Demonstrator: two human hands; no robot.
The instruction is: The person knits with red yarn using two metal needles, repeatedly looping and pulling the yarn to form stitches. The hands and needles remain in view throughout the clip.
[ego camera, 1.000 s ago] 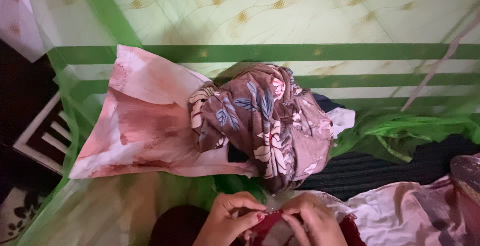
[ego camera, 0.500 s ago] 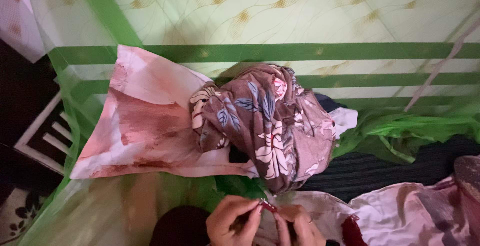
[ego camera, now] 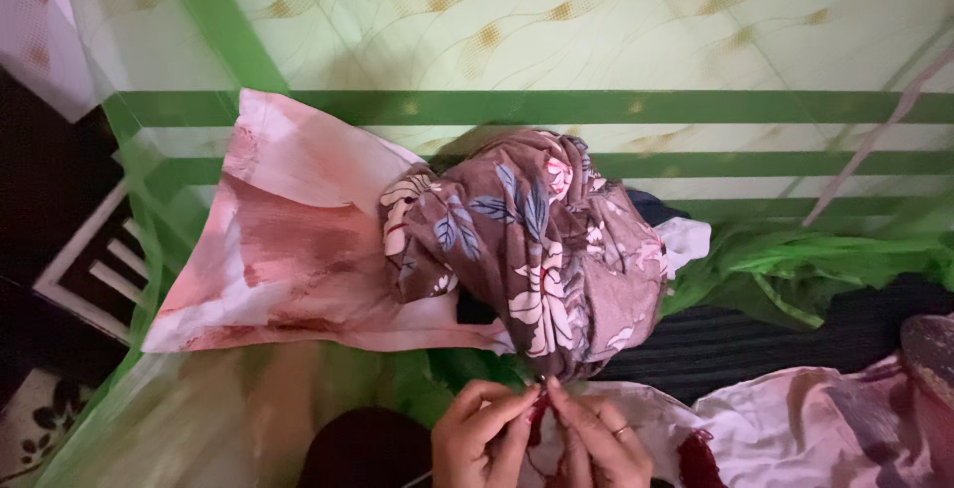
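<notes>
- Netting of sheer green mesh (ego camera: 149, 249) hangs down the left side, with a dark floor and a white-barred frame (ego camera: 94, 274) showing beyond it.
- Just right of that, a pink and white marbled pillow (ego camera: 288, 249) lies flat on the pale green patterned bedsheet (ego camera: 556, 21).
- Against the pillow's right edge sits a bunched brown cloth printed with cream and blue flowers (ego camera: 542, 240).
- Below that bundle, at the bottom edge, the left hand (ego camera: 482, 438) has its thumb and forefinger closed on a small dark red piece of fabric (ego camera: 539, 418).
- The right hand (ego camera: 596, 443), ring on one finger, touches the left at the fingertips and pinches the same red piece from the other side.
- Further right lie crumpled green mesh (ego camera: 805, 269), a black ribbed cloth (ego camera: 735, 344) and a pinkish-white rumpled sheet (ego camera: 805, 428).
</notes>
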